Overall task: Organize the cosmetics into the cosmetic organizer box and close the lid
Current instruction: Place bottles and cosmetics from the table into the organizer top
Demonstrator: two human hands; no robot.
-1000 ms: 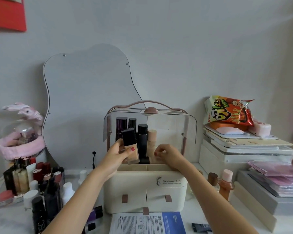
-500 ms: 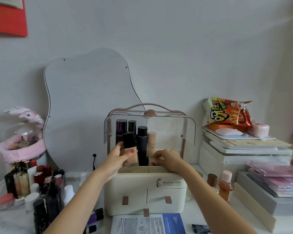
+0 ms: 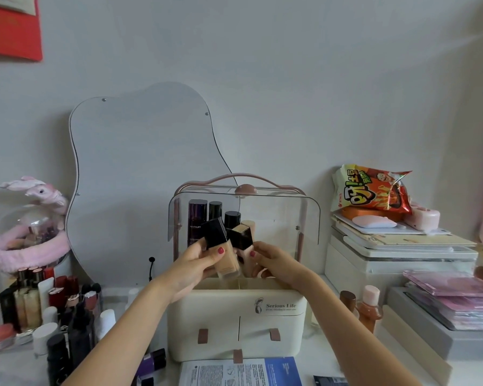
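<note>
A cluttered white tabletop [image 3: 304, 369] is seen against a pale wall, with a curved mirror [image 3: 140, 174] leaned behind the hands. To the outside of the left hand [image 3: 198, 263] loose cosmetics [image 3: 53, 310] are crowded; beyond the right hand [image 3: 273, 260] a snack bag [image 3: 371, 190] is rested on stacked boxes. Just below both hands the cosmetic organizer box [image 3: 234, 321] is stood, its clear lid [image 3: 276, 218] raised. The left hand is closed around a tilted foundation bottle [image 3: 226, 257] — black cap up — and the right is clamped on a second bottle [image 3: 244, 249], touching the first.
</note>
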